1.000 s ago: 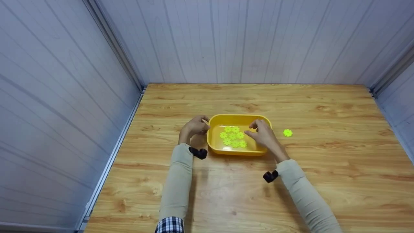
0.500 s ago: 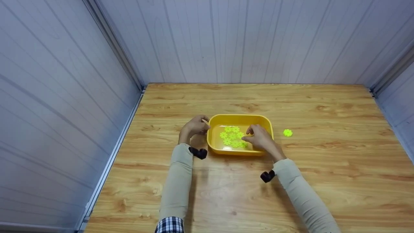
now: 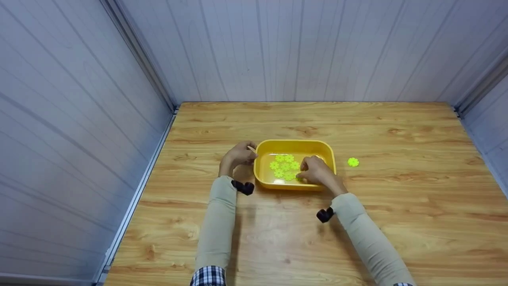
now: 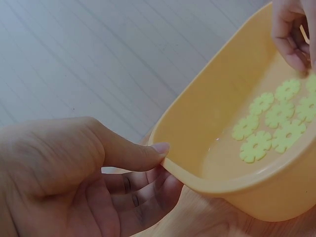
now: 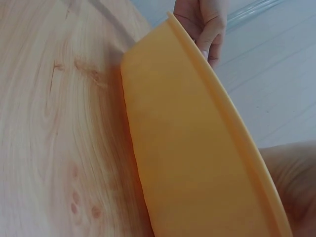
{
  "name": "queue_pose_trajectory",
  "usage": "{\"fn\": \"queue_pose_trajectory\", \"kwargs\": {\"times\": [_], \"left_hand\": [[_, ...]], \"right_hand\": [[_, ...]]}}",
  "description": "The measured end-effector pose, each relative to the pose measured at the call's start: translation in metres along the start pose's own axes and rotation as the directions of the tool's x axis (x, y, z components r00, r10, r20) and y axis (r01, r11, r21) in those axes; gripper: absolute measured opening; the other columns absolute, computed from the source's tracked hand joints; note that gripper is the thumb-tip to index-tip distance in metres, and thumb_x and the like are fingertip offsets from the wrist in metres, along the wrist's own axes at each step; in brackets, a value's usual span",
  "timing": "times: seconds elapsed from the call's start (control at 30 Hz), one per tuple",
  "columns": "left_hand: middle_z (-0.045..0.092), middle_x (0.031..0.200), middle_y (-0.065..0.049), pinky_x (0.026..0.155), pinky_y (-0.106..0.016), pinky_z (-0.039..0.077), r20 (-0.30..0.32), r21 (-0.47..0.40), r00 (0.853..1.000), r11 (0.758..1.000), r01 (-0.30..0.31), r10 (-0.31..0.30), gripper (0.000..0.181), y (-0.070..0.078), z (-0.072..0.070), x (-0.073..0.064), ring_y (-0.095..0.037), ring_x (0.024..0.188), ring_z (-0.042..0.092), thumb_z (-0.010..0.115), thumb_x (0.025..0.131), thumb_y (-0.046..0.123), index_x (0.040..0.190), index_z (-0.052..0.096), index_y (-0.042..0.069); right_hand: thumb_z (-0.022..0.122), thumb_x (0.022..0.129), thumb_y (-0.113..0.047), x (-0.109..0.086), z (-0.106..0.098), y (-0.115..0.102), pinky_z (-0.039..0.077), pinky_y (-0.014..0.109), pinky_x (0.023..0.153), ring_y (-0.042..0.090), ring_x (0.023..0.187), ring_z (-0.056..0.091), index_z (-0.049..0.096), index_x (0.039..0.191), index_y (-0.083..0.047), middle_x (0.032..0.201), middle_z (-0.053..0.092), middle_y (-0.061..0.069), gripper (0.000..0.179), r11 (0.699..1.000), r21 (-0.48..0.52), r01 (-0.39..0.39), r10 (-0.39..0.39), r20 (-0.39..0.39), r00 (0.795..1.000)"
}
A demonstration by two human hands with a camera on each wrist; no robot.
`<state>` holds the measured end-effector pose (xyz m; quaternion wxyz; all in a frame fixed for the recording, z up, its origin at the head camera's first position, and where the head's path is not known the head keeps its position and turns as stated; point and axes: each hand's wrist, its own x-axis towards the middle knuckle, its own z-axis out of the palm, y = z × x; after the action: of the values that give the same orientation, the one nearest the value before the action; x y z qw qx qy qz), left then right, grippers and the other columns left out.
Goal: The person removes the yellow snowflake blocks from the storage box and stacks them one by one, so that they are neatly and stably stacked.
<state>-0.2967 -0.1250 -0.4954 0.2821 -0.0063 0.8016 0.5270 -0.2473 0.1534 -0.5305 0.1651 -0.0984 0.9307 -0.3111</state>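
A yellow plastic tub [image 3: 293, 186] stands on the wooden table, with several flat, flower-shaped yellow-green pieces [image 4: 279, 113] lying on its floor. My left hand [image 3: 240, 155] pinches the tub's left end; in the left wrist view the thumb [image 4: 140, 155] lies on the rim with the fingers curled beneath. My right hand [image 3: 317, 171] reaches down into the tub, its fingertips right at the pieces on the right side of the group. I cannot tell whether a piece is between them. In the right wrist view, the tub wall [image 5: 182, 133] hides the right fingers.
One more flower-shaped piece [image 3: 353, 162] lies on the table [image 3: 416, 178] to the right of the tub. Pale panel walls [image 3: 278, 51] rise behind the table and at both sides. Black wrist cameras [image 3: 325, 215] hang from the sleeves.
My right hand has moved left and down inside the tub, covering the piece at the group's lower right. My left hand and the tub have stayed in place.
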Motion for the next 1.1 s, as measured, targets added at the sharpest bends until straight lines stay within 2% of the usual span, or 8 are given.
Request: {"fn": "queue_pose_trajectory", "kwargs": {"times": [0.27,0.4,0.5,0.63,0.73,1.1], "left_hand": [[0.053,0.089,-0.007,0.091,-0.046,0.05,-0.01,0.005,1.0,1.0,0.0,0.0,0.033,-0.0002,0.0,0.0004,-0.017,0.078,0.054,0.055,0.092,0.005,0.124,0.049,0.002],[0.053,0.088,-0.007,0.093,-0.047,0.049,-0.008,-0.001,1.0,1.0,-0.002,0.002,0.034,-0.0002,0.0009,0.0006,-0.017,0.078,0.054,0.054,0.092,0.005,0.126,0.049,0.0],[0.053,0.088,-0.007,0.094,-0.048,0.049,-0.005,0.0,1.0,1.0,-0.001,0.001,0.036,0.0004,0.001,0.0002,-0.018,0.078,0.054,0.054,0.092,0.004,0.127,0.048,0.0],[0.052,0.088,-0.007,0.095,-0.048,0.048,-0.003,-0.003,1.0,1.0,0.004,-0.004,0.036,0.0007,0.0006,0.0001,-0.018,0.079,0.054,0.054,0.092,0.005,0.128,0.047,-0.001],[0.052,0.088,-0.007,0.095,-0.048,0.048,-0.003,-0.004,1.0,1.0,-0.001,0.001,0.036,-0.0002,0.0004,0.0007,-0.017,0.078,0.054,0.054,0.092,0.005,0.127,0.047,-0.001],[0.052,0.087,-0.007,0.094,-0.05,0.048,0.0,0.008,1.0,1.0,-0.02,0.02,0.034,0.0003,0.0008,0.0002,-0.017,0.075,0.053,0.054,0.091,0.002,0.125,0.049,-0.002]], "right_hand": [[0.076,0.08,-0.022,0.0015,0.0013,-0.0033,0.043,0.037,0.078,0.025,0.091,0.046,0.06,0.101,-0.004,0.101,0.051,0.01,0.032,0.996,-0.085,-0.019,0.022,0.029,0.999],[0.076,0.08,-0.019,0.0023,0.0017,-0.0043,0.041,0.036,0.076,0.025,0.089,0.044,0.06,0.097,-0.004,0.099,0.05,0.01,0.028,0.996,-0.088,-0.017,0.021,0.038,0.999],[0.075,0.08,-0.017,0.0025,0.0015,-0.0031,0.041,0.034,0.073,0.023,0.084,0.046,0.06,0.091,-0.006,0.095,0.051,0.008,0.022,0.998,-0.058,-0.013,0.015,0.035,0.999],[0.072,0.083,-0.016,0.0026,0.0006,-0.001,0.043,0.029,0.063,0.018,0.069,0.051,0.062,0.082,-0.008,0.08,0.058,0.005,0.013,1.0,0.009,-0.007,0.006,0.031,0.999],[0.07,0.086,-0.017,0.0028,-0.0002,0.0001,0.043,0.027,0.057,0.014,0.06,0.051,0.064,0.079,-0.009,0.071,0.06,0.004,0.012,0.998,0.058,-0.011,0.009,0.035,0.999],[0.066,0.091,-0.022,0.0029,-0.0076,0.0012,0.041,0.027,0.06,0.016,0.07,0.048,0.065,0.088,-0.009,0.088,0.061,0.005,0.013,0.99,0.137,0.021,-0.019,-0.018,1.0]]}}
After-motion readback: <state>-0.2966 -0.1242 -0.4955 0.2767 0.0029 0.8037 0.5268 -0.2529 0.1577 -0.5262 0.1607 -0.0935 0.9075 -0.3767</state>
